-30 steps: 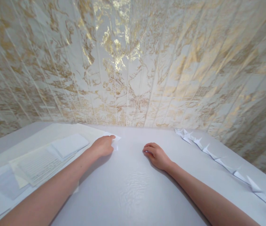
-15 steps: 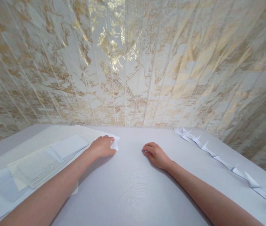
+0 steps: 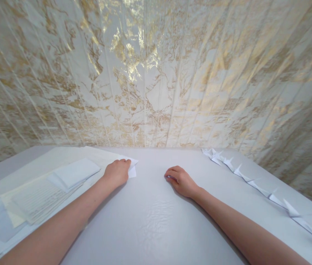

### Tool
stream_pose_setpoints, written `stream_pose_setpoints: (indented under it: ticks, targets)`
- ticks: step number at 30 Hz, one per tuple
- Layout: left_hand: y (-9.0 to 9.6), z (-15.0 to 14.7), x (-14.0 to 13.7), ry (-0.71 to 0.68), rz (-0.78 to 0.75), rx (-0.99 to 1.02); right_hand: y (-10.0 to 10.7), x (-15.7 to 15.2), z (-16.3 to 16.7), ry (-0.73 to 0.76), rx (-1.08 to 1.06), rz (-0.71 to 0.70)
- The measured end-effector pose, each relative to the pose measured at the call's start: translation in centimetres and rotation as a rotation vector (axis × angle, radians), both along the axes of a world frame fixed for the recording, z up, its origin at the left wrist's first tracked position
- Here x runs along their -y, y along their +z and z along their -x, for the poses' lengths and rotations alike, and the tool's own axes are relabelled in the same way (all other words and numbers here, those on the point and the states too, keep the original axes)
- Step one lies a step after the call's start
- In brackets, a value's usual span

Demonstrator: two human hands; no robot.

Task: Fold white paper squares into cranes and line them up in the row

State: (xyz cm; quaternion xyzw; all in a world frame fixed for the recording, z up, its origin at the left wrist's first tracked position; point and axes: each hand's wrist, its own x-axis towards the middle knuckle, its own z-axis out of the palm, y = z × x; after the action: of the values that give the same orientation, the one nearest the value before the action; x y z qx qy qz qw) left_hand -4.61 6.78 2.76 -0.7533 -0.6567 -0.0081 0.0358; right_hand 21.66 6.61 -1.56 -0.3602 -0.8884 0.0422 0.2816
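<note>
My left hand (image 3: pixel 117 172) rests at the far left-middle of the table, its fingers curled in over a small white piece of paper (image 3: pixel 133 170). The paper's pointed corner and lower edge stick out to the right of the knuckles. The thumb and the part of the paper under the hand are hidden. Across a gap, my right hand (image 3: pixel 180 180) lies on the tabletop (image 3: pixel 150 206), loosely closed, thumb drawn near the bent fingers; I see nothing in it. Folded paper cranes (image 3: pixel 291 209) stand in a slanting row beyond my right forearm.
On the left lie a folded white paper (image 3: pixel 75 172), lined sheets (image 3: pixel 37 200) and a large cream sheet (image 3: pixel 89 152), overlapping, partly behind my left forearm. A white and gold patterned curtain (image 3: pixel 150 92) hangs along the table's far edge.
My left hand has drawn slightly left and its fingers have curled in closer over the white paper. My right hand keeps its pose. The whole view has shifted a little.
</note>
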Motion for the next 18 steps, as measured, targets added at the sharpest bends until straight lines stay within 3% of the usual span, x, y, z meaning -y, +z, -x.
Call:
stream_pose_setpoints:
  ticks: [5, 8, 13, 15, 18]
  targets:
    - [0.8, -1.4, 1.7, -0.030, -0.093, 0.010, -0.2, 1.0, 0.2, -0.080, -0.071, -0.155]
    - [0.8, -2.6, 4.5, -0.282, -0.125, 0.108, 0.0, 3.6, 0.4, -0.053, -0.084, -0.168]
    - [-0.8, -3.6, 10.0, -0.748, -0.241, 0.392, 1.1, 9.5, 0.1, 0.082, 0.025, -0.026]
    - [-1.4, -3.8, 11.7, -0.839, -0.351, 0.522, 1.6, 11.3, -0.2, 0.132, 0.048, -0.003]
    - [-2.0, -4.0, 13.3, -0.861, -0.347, 0.629, 2.1, 12.8, -0.4, 0.232, 0.036, -0.012]
